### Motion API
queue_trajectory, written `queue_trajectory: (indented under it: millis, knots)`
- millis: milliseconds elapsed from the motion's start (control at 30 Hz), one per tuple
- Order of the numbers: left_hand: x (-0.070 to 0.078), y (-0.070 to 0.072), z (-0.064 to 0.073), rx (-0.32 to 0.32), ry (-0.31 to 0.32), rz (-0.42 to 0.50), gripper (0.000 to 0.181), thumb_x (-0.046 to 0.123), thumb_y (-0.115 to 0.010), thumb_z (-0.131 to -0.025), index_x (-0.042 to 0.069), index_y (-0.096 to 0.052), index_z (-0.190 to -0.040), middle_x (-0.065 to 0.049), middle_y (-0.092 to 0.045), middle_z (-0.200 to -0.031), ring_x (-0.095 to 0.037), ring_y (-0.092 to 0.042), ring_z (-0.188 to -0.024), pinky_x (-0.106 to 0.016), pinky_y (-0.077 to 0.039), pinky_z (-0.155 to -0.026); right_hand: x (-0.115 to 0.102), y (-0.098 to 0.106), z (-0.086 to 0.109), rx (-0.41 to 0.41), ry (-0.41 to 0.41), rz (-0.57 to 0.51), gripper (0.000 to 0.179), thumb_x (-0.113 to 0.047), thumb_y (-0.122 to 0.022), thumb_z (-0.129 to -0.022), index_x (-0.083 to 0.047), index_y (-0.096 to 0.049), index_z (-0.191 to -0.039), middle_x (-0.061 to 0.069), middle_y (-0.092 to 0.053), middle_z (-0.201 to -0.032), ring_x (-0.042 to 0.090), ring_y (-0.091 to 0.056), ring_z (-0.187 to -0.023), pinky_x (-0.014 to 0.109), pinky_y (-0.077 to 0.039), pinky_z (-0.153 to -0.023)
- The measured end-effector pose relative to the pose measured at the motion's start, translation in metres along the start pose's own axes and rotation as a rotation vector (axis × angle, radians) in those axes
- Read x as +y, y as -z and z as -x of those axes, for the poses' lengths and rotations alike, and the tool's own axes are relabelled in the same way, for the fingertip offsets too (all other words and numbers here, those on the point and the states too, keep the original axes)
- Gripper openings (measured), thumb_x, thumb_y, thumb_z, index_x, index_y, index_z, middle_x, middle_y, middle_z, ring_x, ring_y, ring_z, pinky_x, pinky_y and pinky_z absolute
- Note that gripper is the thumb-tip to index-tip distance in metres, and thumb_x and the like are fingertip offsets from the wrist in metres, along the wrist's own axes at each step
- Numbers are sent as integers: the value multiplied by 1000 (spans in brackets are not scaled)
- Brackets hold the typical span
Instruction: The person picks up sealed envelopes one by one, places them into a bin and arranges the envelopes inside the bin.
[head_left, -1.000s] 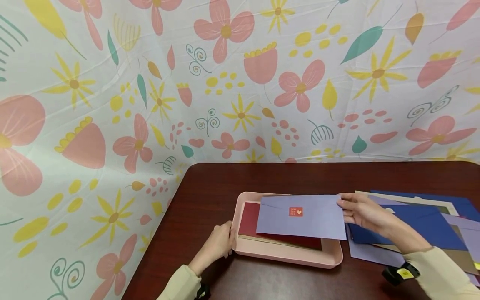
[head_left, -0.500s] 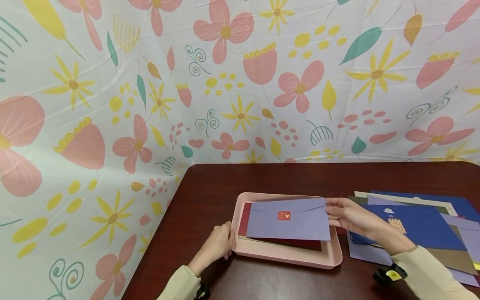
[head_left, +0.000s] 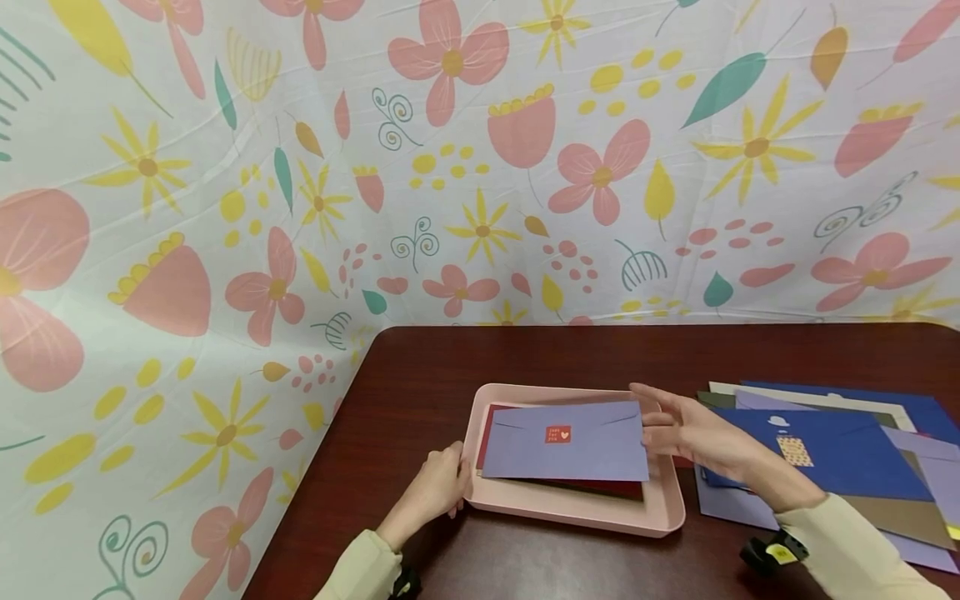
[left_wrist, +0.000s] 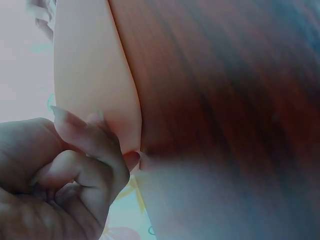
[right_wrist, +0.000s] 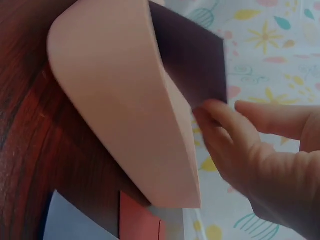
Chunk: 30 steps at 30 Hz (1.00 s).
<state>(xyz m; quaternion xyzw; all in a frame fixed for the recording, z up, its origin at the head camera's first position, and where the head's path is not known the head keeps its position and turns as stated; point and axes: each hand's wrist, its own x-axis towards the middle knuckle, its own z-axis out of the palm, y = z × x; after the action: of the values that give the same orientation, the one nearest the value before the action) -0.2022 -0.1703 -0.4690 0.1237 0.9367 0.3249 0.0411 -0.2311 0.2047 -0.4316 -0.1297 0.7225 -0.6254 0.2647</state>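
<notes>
A pale pink tray [head_left: 555, 517] sits on the dark wooden table. My left hand [head_left: 429, 485] grips its left end; in the left wrist view, curled fingers and thumb pinch the tray wall [left_wrist: 92, 65]. Inside the tray, a lavender envelope [head_left: 525, 454] with a small red heart sticker [head_left: 558, 434] lies over a dark red envelope [head_left: 622, 490], mostly covered. At the lavender envelope's right edge is my right hand [head_left: 693, 435], fingers extended. In the right wrist view the thumb stands apart and the fingertips touch the shaded envelope's [right_wrist: 197, 60] edge.
To the right of the tray, several envelopes lie in an overlapping pile, a blue envelope [head_left: 832, 462] uppermost. Behind the table [head_left: 420, 367] hangs a flower-patterned cloth [head_left: 465, 208], which also runs along the left side.
My right hand has moved left and lowered the lavender envelope further over the dark red one, and its grip has loosened. The left hand stays on the tray.
</notes>
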Motion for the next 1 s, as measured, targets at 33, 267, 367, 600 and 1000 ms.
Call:
queue_trajectory:
  millis: [33,267,367,600,1000]
  knots:
    - [0,0,0,-2,1,-1,17,5,-45,-97,4,-51,-81,4,-53,-46,-3,-46,-29,-23,-41,-35,1,-1,0,16,3,26,84,-13,-61,-93,-4,-3,-154,41,-11,-151,52,-26,-138,42,-50,-94]
    - [-1,-1,0,-11,5,-6,17,7,-45,-97,6,-51,-81,5,-53,-46,-3,-46,-29,-23,-41,-35,4,-10,-3,83,3,127,78,-10,-63,-90,1,-16,-152,42,-21,-147,52,-36,-133,45,-51,-91]
    - [-1,-1,0,-7,7,-2,17,7,-45,-97,6,-50,-81,5,-53,-46,-3,-46,-29,-23,-41,-35,3,-13,-4,97,-5,124,77,-8,-62,-91,3,-16,-151,42,-21,-147,52,-36,-133,44,-52,-91]
    - [1,-1,-1,-10,18,6,17,7,-44,-97,7,-50,-80,5,-53,-46,-3,-46,-29,-23,-41,-35,-2,-11,3,118,13,158,67,-16,-63,-92,4,-30,-146,36,-33,-146,46,-42,-131,44,-51,-90]
    - [1,-2,-2,-14,20,-3,17,7,-44,-98,6,-50,-81,5,-54,-48,-4,-46,-30,-25,-42,-37,-20,24,26,211,69,105,38,-20,-52,-100,5,-51,-129,1,-62,-120,8,-65,-104,37,-55,-86]
